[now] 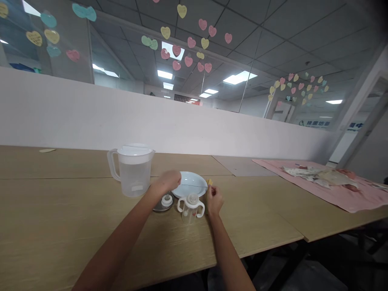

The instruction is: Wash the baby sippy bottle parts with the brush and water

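My left hand is closed at the left rim of a pale blue-white oval plate. A thin dark wire-like strand stretches over the plate from it toward my right hand. That right hand is closed too, pinching a small yellow object whose kind I cannot make out. In front of the plate stands a clear baby bottle with two white handles and a white top. Under my left wrist, a small metal dish bears a white ring-shaped bottle part with a nipple.
A translucent lidded pitcher stands left of the plate. On the right, a pink cloth has crumpled paper or cloth pieces on it. A flat pale piece lies far left. Behind the table runs a white low wall under glass.
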Motion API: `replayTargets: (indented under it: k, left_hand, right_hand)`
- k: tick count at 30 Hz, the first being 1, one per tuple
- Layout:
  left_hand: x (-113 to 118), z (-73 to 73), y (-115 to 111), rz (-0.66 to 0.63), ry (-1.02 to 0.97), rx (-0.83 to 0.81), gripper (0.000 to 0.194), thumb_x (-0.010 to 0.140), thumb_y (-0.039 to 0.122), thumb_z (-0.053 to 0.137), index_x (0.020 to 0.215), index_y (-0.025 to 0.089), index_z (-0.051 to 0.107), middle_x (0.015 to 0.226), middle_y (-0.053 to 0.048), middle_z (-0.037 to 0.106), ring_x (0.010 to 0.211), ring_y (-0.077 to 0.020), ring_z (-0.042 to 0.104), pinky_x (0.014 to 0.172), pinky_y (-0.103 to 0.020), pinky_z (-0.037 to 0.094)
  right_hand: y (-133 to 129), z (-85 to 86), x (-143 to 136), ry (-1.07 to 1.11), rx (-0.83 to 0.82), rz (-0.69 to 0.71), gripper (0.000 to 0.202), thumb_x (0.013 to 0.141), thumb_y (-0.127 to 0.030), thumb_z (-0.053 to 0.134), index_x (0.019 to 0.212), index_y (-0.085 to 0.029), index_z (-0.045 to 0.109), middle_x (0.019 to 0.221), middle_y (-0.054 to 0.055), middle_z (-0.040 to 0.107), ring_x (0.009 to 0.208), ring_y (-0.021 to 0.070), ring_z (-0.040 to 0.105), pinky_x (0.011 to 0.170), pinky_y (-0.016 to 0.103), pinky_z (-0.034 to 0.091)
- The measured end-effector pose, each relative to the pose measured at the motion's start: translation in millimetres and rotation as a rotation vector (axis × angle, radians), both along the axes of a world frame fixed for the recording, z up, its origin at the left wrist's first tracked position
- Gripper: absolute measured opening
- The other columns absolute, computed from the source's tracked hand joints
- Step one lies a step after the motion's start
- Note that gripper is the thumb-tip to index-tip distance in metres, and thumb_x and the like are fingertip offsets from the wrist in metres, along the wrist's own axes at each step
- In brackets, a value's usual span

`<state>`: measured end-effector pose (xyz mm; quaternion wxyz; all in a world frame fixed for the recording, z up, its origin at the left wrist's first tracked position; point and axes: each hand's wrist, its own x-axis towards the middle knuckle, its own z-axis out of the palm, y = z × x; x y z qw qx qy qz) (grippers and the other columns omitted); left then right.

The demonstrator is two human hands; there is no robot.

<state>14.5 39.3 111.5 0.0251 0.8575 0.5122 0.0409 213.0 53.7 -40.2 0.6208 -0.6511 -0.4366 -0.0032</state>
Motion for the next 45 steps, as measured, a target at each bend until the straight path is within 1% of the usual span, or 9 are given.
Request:
replayTargets:
  k: [3, 9, 14, 20, 26, 31, 35, 38, 45]
  left_hand:
    - [-2.7, -6.8, 3.2, 0.118, 0.083, -0.008, 0.017, 0.071, 0.009, 0.056, 0.08, 0.008, 0.07, 0.089, -0.02, 0.068, 0.081, -0.0256, 0.065, 0.069, -0.031, 0.047]
    - [-4.5, -20.7, 9.3, 0.164, 0.135, -0.111, 0.017, 0.058, 0.013, 0.068, 0.074, 0.008, 0.069, 0.083, -0.02, 0.069, 0.078, -0.028, 0.065, 0.067, -0.032, 0.049]
    - [-6.4, -27.8, 14.5, 0.196, 0.143, -0.199, 0.002, 0.056, 0.009, 0.064, 0.058, 0.008, 0.064, 0.064, -0.015, 0.068, 0.062, -0.0223, 0.063, 0.06, -0.029, 0.049]
    - [-11.8, -29.2, 18.8, 0.215, 0.111, -0.27, 0.001, 0.058, 0.009, 0.063, 0.057, 0.008, 0.063, 0.055, -0.009, 0.064, 0.049, -0.0147, 0.057, 0.051, -0.023, 0.047]
    - [-23.0, -0.2, 12.4, 0.132, 0.107, -0.141, 0.013, 0.058, 0.003, 0.059, 0.065, 0.009, 0.067, 0.076, -0.013, 0.07, 0.066, -0.0195, 0.062, 0.059, -0.024, 0.045]
    - [-30.0, 20.8, -0.1, 0.035, -0.089, 0.051, 0.021, 0.073, 0.012, 0.054, 0.085, 0.015, 0.071, 0.089, -0.008, 0.071, 0.078, -0.0168, 0.063, 0.066, -0.021, 0.043]
    - [-14.7, 18.9, -5.2, -0.114, -0.285, 0.177, 0.024, 0.081, 0.021, 0.05, 0.092, 0.016, 0.07, 0.093, -0.007, 0.07, 0.081, -0.0169, 0.062, 0.069, -0.021, 0.041]
    - [3.9, 11.0, -8.1, -0.197, -0.32, 0.19, 0.024, 0.085, 0.025, 0.047, 0.088, 0.015, 0.069, 0.089, -0.007, 0.07, 0.079, -0.0168, 0.061, 0.069, -0.022, 0.04]
    - [28.1, -0.6, -24.1, -0.185, -0.303, 0.186, 0.024, 0.092, 0.024, 0.039, 0.096, 0.015, 0.061, 0.096, -0.008, 0.067, 0.082, -0.017, 0.061, 0.072, -0.024, 0.04]
  right_hand:
    - [-0.1, -0.6, -1.4, -0.049, 0.017, 0.02, 0.057, 0.083, -0.061, 0.034, 0.08, -0.015, 0.066, 0.067, 0.007, 0.064, 0.058, 0.0169, 0.054, 0.057, 0.025, 0.035]
    - [-1.0, 0.4, -4.6, -0.132, 0.063, -0.019, 0.059, 0.086, -0.058, 0.03, 0.084, -0.013, 0.068, 0.071, 0.009, 0.065, 0.058, 0.0162, 0.053, 0.057, 0.025, 0.035]
    - [-2.1, 2.3, -5.9, -0.166, 0.088, -0.033, 0.057, 0.088, -0.054, 0.029, 0.086, -0.013, 0.068, 0.074, 0.009, 0.064, 0.057, 0.0146, 0.051, 0.057, 0.025, 0.035]
    - [-3.4, 3.4, -5.9, -0.179, 0.123, -0.047, 0.051, 0.088, -0.05, 0.032, 0.085, -0.014, 0.067, 0.084, 0.009, 0.063, 0.057, 0.012, 0.051, 0.059, 0.024, 0.036]
    - [-3.7, 3.3, -7.2, -0.187, 0.157, -0.112, 0.046, 0.089, -0.048, 0.034, 0.085, -0.015, 0.066, 0.089, 0.008, 0.062, 0.06, 0.012, 0.051, 0.059, 0.024, 0.037]
    - [-4.1, 2.9, -10.1, -0.303, 0.268, -0.125, 0.042, 0.091, -0.044, 0.036, 0.087, -0.016, 0.067, 0.09, 0.01, 0.062, 0.085, 0.0187, 0.054, 0.072, 0.028, 0.041]
    - [-4.3, 3.4, -10.8, -0.409, 0.332, -0.04, 0.037, 0.091, -0.041, 0.04, 0.089, -0.016, 0.068, 0.088, 0.01, 0.064, 0.087, 0.0185, 0.054, 0.078, 0.029, 0.041]
    - [-4.9, 4.2, -10.4, -0.452, 0.336, 0.021, 0.038, 0.091, -0.043, 0.041, 0.093, -0.015, 0.067, 0.084, 0.009, 0.065, 0.081, 0.0183, 0.055, 0.078, 0.03, 0.041]
    - [-4.9, 3.2, -9.1, -0.493, 0.327, 0.078, 0.043, 0.093, -0.044, 0.037, 0.113, -0.014, 0.061, 0.089, 0.009, 0.067, 0.079, 0.0188, 0.055, 0.079, 0.033, 0.041]
